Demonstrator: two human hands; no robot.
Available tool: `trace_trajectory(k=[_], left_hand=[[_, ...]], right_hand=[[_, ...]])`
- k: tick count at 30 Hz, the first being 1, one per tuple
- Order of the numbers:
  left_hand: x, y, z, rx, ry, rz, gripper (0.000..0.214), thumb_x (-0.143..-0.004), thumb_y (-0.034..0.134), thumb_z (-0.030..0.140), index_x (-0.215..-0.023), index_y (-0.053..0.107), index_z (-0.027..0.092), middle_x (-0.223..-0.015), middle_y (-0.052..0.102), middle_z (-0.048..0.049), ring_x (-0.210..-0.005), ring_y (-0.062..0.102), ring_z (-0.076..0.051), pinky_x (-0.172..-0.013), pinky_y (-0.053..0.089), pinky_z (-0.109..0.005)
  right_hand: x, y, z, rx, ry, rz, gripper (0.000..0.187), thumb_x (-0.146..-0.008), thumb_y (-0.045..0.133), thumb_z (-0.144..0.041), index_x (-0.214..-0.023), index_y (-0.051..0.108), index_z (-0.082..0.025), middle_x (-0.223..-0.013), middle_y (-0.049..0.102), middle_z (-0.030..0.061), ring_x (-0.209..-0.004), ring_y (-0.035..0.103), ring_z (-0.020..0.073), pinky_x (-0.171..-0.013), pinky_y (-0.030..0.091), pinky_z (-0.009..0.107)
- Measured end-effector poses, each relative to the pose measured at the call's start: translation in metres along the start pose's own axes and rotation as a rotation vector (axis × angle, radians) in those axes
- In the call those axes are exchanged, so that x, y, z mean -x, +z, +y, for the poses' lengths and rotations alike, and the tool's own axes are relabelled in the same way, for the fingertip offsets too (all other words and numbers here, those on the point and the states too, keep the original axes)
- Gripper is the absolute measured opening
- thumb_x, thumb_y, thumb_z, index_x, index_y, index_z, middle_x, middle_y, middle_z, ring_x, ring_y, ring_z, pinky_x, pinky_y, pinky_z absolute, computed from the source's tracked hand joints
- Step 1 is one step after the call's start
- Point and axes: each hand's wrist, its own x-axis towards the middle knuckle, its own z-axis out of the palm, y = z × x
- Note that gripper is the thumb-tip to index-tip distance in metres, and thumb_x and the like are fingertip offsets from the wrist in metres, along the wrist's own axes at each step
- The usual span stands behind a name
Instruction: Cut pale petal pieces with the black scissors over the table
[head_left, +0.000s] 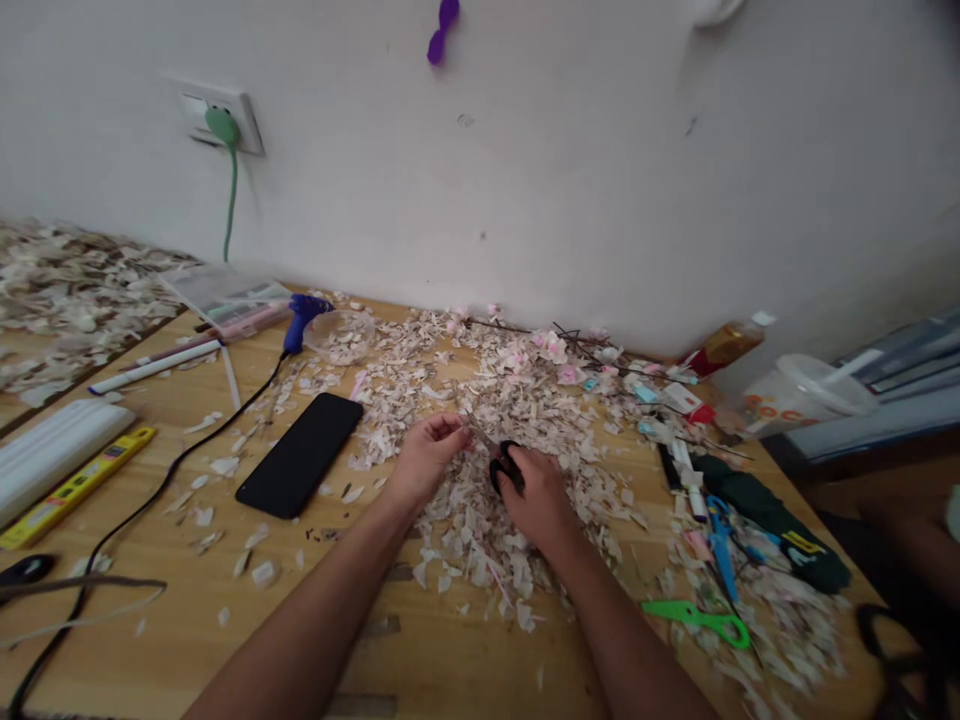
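Note:
My right hand (536,500) is closed round the black handles of a pair of scissors (501,460), whose blades point up and left toward my left hand. My left hand (426,458) pinches something small and pale at the blade tips; I cannot make out what it is. Both hands hover over a thick pile of pale paper scraps (517,420) spread across the wooden table (187,620). A few pink paper flowers (555,348) lie at the back of the pile near the wall.
A black phone (301,455) lies left of my hands. Farther left are a blue glue gun (304,318) with its black cable, a white marker (154,368) and a yellow ruler (75,487). Green scissors (697,620), blue scissors (721,545) and a plastic cup (799,395) lie right.

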Motion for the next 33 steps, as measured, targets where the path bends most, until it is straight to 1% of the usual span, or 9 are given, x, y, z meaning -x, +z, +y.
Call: trace_trajectory(k=[4, 6, 10, 13, 16, 21, 23, 29, 33], left_hand=[[0.001, -0.001, 0.007, -0.144, -0.018, -0.006, 0.02, -0.063, 0.081, 0.026, -0.07, 0.066, 0.016, -0.063, 0.063, 0.0028, -0.059, 0.055, -0.008, -0.06, 0.042, -0.019], [0.005, 0.003, 0.006, -0.045, -0.069, -0.007, 0.022, -0.063, 0.083, 0.027, -0.073, 0.066, 0.016, -0.065, 0.064, 0.0021, -0.061, 0.056, -0.009, -0.063, 0.045, -0.02], [0.016, 0.013, -0.002, 0.317, -0.217, -0.011, 0.029, -0.066, 0.083, 0.031, -0.082, 0.065, 0.015, -0.077, 0.068, -0.0019, -0.072, 0.063, -0.012, -0.074, 0.051, -0.026], [0.019, 0.017, -0.006, 0.386, -0.186, 0.007, 0.028, -0.066, 0.084, 0.029, -0.079, 0.064, 0.015, -0.074, 0.066, -0.0007, -0.07, 0.062, -0.011, -0.074, 0.051, -0.025], [0.015, 0.014, -0.008, 0.308, -0.13, 0.015, 0.028, -0.064, 0.084, 0.03, -0.075, 0.063, 0.016, -0.069, 0.064, 0.0015, -0.067, 0.061, -0.01, -0.073, 0.051, -0.024], [0.007, 0.004, -0.005, -0.086, -0.018, -0.036, 0.028, -0.07, 0.078, 0.041, -0.076, 0.065, 0.016, -0.069, 0.066, 0.0005, -0.065, 0.059, -0.011, -0.069, 0.046, -0.024], [0.006, 0.003, -0.002, -0.183, 0.018, -0.059, 0.031, -0.072, 0.075, 0.044, -0.077, 0.065, 0.016, -0.071, 0.067, -0.001, -0.065, 0.059, -0.012, -0.068, 0.046, -0.025], [0.006, 0.004, 0.003, -0.223, 0.065, -0.039, 0.028, -0.071, 0.075, 0.042, -0.078, 0.065, 0.017, -0.069, 0.065, 0.0004, -0.064, 0.057, -0.012, -0.066, 0.045, -0.024], [0.004, 0.0, -0.001, -0.179, 0.036, -0.026, 0.026, -0.069, 0.076, 0.039, -0.08, 0.068, 0.017, -0.07, 0.065, 0.0001, -0.065, 0.057, -0.012, -0.066, 0.044, -0.023]], right_hand=[[0.0, -0.003, 0.0, 0.001, 0.002, -0.019, 0.019, -0.087, 0.05, -0.021, -0.101, 0.062, -0.016, -0.096, 0.065, 0.01, -0.093, 0.057, 0.0263, -0.084, 0.038, 0.038], [0.0, -0.004, 0.0, -0.003, 0.006, -0.011, 0.019, -0.088, 0.049, -0.021, -0.102, 0.062, -0.016, -0.096, 0.066, 0.01, -0.093, 0.057, 0.0261, -0.084, 0.038, 0.038], [0.0, -0.002, 0.0, -0.016, 0.002, 0.018, 0.02, -0.087, 0.048, -0.02, -0.101, 0.062, -0.016, -0.098, 0.066, 0.0114, -0.092, 0.057, 0.026, -0.084, 0.039, 0.038], [0.001, -0.001, 0.0, -0.025, -0.003, 0.019, 0.021, -0.087, 0.049, -0.02, -0.102, 0.062, -0.015, -0.099, 0.066, 0.0121, -0.093, 0.057, 0.0265, -0.085, 0.039, 0.039], [0.001, -0.001, 0.001, -0.021, -0.004, 0.015, 0.023, -0.086, 0.05, -0.021, -0.105, 0.061, -0.015, -0.1, 0.066, 0.0116, -0.095, 0.057, 0.0269, -0.085, 0.038, 0.039], [0.001, -0.004, 0.004, -0.007, 0.019, -0.019, 0.021, -0.086, 0.051, -0.021, -0.103, 0.061, -0.016, -0.097, 0.066, 0.0105, -0.095, 0.057, 0.027, -0.085, 0.038, 0.039], [0.001, -0.004, 0.005, -0.005, 0.029, -0.02, 0.02, -0.085, 0.051, -0.021, -0.102, 0.062, -0.016, -0.098, 0.066, 0.0106, -0.095, 0.058, 0.0269, -0.085, 0.038, 0.039], [0.002, -0.004, 0.005, 0.002, 0.016, -0.013, 0.022, -0.084, 0.053, -0.021, -0.105, 0.06, -0.016, -0.098, 0.065, 0.0091, -0.096, 0.057, 0.0265, -0.086, 0.038, 0.038], [0.001, -0.004, 0.004, -0.015, -0.009, -0.022, 0.017, -0.084, 0.054, -0.02, -0.1, 0.061, -0.017, -0.094, 0.066, 0.0074, -0.093, 0.057, 0.0251, -0.086, 0.037, 0.037]])
